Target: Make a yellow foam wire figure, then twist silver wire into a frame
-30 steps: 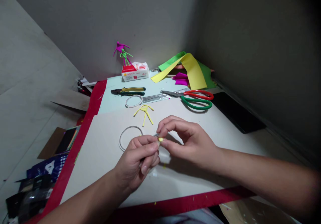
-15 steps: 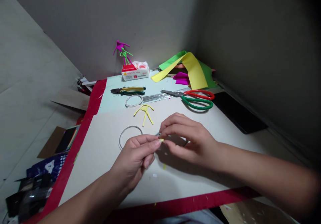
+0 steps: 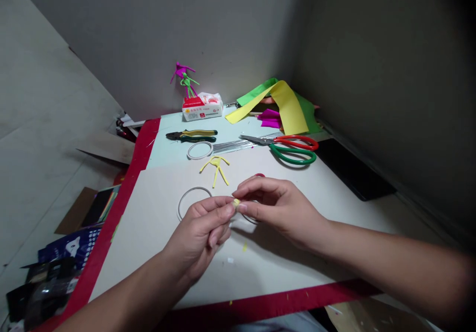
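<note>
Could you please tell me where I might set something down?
Bare tabletop shows between the left red edging and the left hand, and between the right hand and the black slab. The back is crowded: pliers, wires, scissors and paper strips.

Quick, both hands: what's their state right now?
Left hand: closed, pinching a small yellow piece.
Right hand: curled, thumb at the same piece; whether it grips cannot be told.

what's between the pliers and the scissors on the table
A bundle of thin wires lies between the pliers and the scissors, as the head view shows; the scissors' blades cross over its far end there.
</note>
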Demonstrator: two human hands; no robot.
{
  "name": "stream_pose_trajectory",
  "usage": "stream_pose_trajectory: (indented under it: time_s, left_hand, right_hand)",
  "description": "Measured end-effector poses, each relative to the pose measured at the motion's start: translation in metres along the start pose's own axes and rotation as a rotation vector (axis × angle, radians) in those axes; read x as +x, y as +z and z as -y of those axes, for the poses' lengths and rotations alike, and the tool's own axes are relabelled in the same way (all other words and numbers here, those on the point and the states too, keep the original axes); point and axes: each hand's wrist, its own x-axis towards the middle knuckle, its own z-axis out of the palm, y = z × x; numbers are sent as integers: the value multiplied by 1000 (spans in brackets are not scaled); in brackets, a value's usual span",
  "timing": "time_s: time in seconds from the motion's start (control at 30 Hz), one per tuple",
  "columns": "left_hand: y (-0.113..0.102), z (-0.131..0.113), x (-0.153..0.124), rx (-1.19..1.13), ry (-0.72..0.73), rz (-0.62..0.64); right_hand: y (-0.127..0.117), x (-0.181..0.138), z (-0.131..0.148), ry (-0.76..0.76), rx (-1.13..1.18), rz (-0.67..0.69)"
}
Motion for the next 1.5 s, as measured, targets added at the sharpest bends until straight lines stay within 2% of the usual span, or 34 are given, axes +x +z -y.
stream_pose_trajectory:
  time_s: [0.3, 0.53, 0.67, 0.77, 0.87, 0.97, 1.0, 1.13, 1.27, 1.37, 1.5]
  left_hand:
    - [4, 1, -2, -43, 28, 37]
    - [5, 1, 3, -25, 8, 150]
    - [5, -1, 5, 31, 36, 184]
    - [8, -14, 7, 257, 31, 139]
    - [9, -39, 16, 739, 44, -44]
    - [3, -66, 33, 1412, 204, -259]
    - [-1, -74, 40, 1502, 215, -310]
    - [-18, -90, 65, 1751, 216, -380]
    - [-23, -87, 79, 1919, 173, -411]
    - [-20, -82, 86, 1976, 162, -400]
    - [-14, -82, 86, 1960, 184, -328]
  right_hand:
    - [-1, 0, 5, -183, -37, 34]
    - [-3, -6, 4, -428, -261, -7]
    - [-5, -7, 7, -372, -251, -16]
    - [-8, -6, 10, -285, -166, -65]
    - [-13, -3, 12, -213, -83, -125]
    - [-18, 0, 12, -171, -42, -144]
    - [-20, 1, 12, -166, -42, -150]
    - [-26, 4, 11, -169, -72, -179]
    - [-28, 5, 11, -202, -133, -176]
    - [-28, 5, 12, -230, -220, -174]
    - [-30, 7, 13, -204, -241, -167]
